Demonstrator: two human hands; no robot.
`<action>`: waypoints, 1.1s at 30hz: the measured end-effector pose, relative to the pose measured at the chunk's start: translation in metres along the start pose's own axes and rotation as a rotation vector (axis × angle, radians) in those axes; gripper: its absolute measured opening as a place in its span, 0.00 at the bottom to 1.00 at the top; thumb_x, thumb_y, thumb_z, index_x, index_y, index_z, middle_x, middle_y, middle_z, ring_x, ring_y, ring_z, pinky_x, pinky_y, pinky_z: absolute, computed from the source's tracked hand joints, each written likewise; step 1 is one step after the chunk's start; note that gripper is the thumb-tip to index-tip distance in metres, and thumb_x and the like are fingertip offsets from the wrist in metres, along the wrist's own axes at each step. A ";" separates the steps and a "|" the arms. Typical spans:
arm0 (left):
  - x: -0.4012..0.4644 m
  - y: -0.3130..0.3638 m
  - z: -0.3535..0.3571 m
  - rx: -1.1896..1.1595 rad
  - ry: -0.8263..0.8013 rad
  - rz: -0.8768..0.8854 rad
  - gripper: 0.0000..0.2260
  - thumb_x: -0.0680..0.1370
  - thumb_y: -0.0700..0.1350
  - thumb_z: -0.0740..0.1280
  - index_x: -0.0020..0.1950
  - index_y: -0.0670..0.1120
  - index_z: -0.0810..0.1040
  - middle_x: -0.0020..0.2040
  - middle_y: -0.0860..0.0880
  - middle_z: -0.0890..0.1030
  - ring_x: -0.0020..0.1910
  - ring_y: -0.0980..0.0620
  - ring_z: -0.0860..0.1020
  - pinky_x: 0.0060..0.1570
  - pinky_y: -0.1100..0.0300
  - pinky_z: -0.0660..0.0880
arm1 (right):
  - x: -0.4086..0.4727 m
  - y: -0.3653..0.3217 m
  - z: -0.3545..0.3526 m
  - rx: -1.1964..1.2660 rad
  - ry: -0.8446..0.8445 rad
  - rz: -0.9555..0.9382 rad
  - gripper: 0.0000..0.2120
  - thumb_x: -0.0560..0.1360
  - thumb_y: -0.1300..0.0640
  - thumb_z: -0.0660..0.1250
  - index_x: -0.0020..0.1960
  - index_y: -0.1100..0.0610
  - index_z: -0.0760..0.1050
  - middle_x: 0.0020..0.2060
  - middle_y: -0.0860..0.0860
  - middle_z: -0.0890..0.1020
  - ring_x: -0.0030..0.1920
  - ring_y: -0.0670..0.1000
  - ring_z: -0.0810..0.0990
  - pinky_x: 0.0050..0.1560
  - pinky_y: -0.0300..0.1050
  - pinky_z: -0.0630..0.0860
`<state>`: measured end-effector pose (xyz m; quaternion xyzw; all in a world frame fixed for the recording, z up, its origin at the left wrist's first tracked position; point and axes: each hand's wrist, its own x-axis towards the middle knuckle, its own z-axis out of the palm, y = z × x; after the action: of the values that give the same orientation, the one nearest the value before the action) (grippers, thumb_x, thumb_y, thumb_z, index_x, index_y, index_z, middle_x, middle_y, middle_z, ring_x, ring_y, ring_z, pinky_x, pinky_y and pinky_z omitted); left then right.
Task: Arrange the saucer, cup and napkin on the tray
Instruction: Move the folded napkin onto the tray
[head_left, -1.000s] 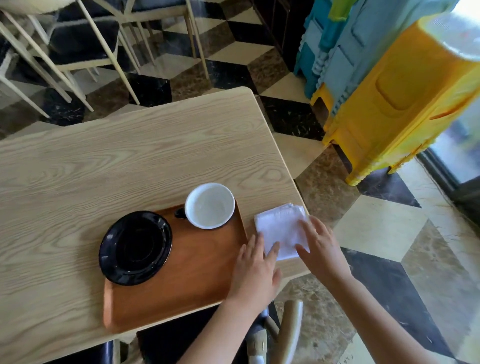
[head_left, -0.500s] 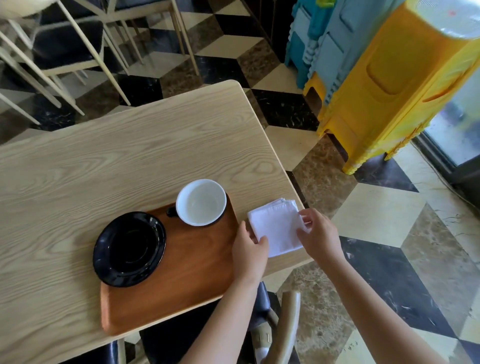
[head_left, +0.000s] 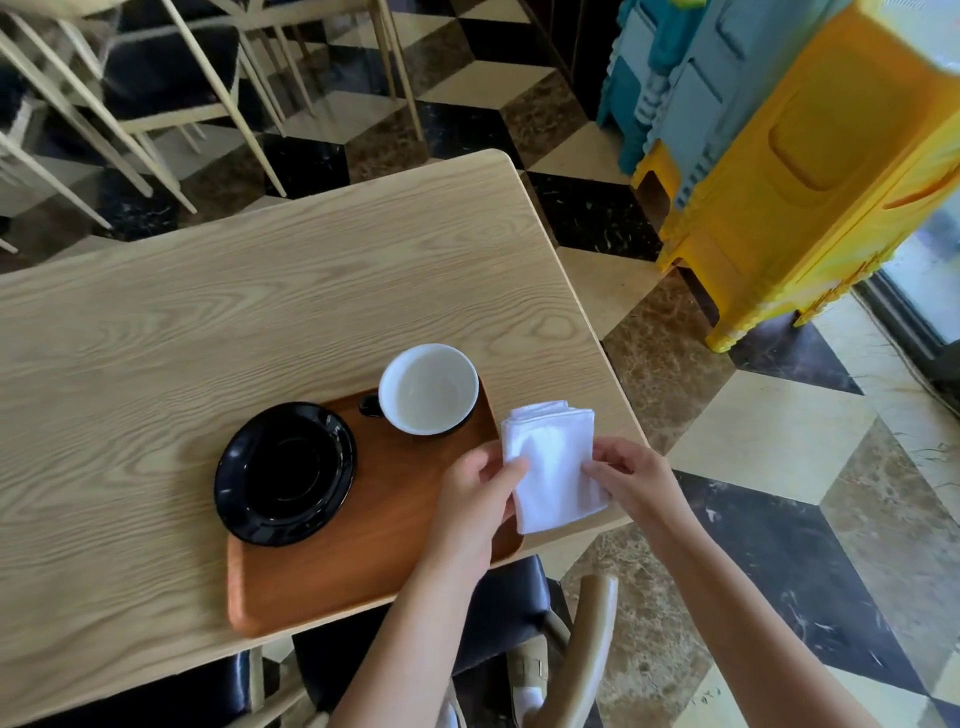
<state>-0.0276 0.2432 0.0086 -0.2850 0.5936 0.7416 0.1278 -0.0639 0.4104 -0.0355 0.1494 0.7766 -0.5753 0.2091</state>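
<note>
Both hands pinch the folded white napkin (head_left: 553, 465): left grip (head_left: 475, 493) on its left edge, right grip (head_left: 631, 480) on its right edge, cloth stretched between them, just right of the wooden tray (head_left: 374, 545) near the surface's corner. Black saucer (head_left: 285, 473) sits on the tray's left end, overhanging the rim. White cup (head_left: 428, 388) stands upright at the tray's far right corner, apart from both hands.

On the tray (head_left: 363, 561), the near half is bare wood, open for a hand to pass. The black saucer (head_left: 285, 473) fills its left part and the cup (head_left: 428, 388) stands at the far right corner. The table (head_left: 208, 312) beyond them lies open.
</note>
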 end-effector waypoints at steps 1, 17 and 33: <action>-0.002 0.002 -0.006 -0.042 -0.041 -0.007 0.09 0.75 0.34 0.65 0.44 0.46 0.82 0.40 0.50 0.85 0.43 0.51 0.82 0.41 0.58 0.79 | -0.001 0.000 0.001 0.049 -0.053 0.025 0.11 0.73 0.63 0.66 0.54 0.57 0.79 0.43 0.52 0.85 0.44 0.51 0.82 0.46 0.46 0.78; -0.021 -0.022 -0.097 0.041 0.263 0.089 0.18 0.72 0.37 0.71 0.54 0.55 0.72 0.45 0.53 0.84 0.44 0.58 0.82 0.37 0.66 0.78 | -0.025 -0.019 0.058 -0.106 -0.106 -0.135 0.15 0.70 0.61 0.69 0.44 0.44 0.68 0.35 0.49 0.83 0.31 0.43 0.79 0.29 0.29 0.71; -0.026 -0.069 -0.111 0.696 0.262 0.400 0.17 0.70 0.34 0.72 0.57 0.42 0.79 0.55 0.50 0.76 0.52 0.52 0.79 0.46 0.63 0.80 | -0.040 -0.002 0.083 -0.930 -0.069 -0.520 0.15 0.66 0.57 0.70 0.52 0.51 0.76 0.44 0.49 0.80 0.49 0.54 0.77 0.47 0.45 0.62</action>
<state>0.0601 0.1592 -0.0469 -0.1957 0.8637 0.4645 -0.0065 -0.0177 0.3307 -0.0347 -0.1751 0.9537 -0.2078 0.1292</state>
